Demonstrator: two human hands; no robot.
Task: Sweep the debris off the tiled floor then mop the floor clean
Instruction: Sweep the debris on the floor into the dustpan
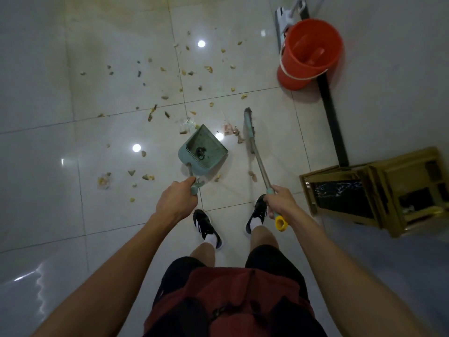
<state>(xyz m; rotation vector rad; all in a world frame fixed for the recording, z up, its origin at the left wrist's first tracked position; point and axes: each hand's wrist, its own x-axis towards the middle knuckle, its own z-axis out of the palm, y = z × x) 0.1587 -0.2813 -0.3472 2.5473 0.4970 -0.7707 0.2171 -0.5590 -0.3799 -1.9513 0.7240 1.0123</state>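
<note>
Debris [167,93] still litters the tiled floor [73,190] ahead, so sweeping looks barely begun; the orange bucket [308,52] and gold bin [374,190] hem in the right side, with open room left. Next, the right hand [281,203], wrapped round the broom [255,147] handle, must draw scraps into the dustpan [204,149], whose handle the left hand [177,198] grips.

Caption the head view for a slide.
Left hand holds a green dustpan, right hand a broom, debris scattered across the tiled floor.
</note>
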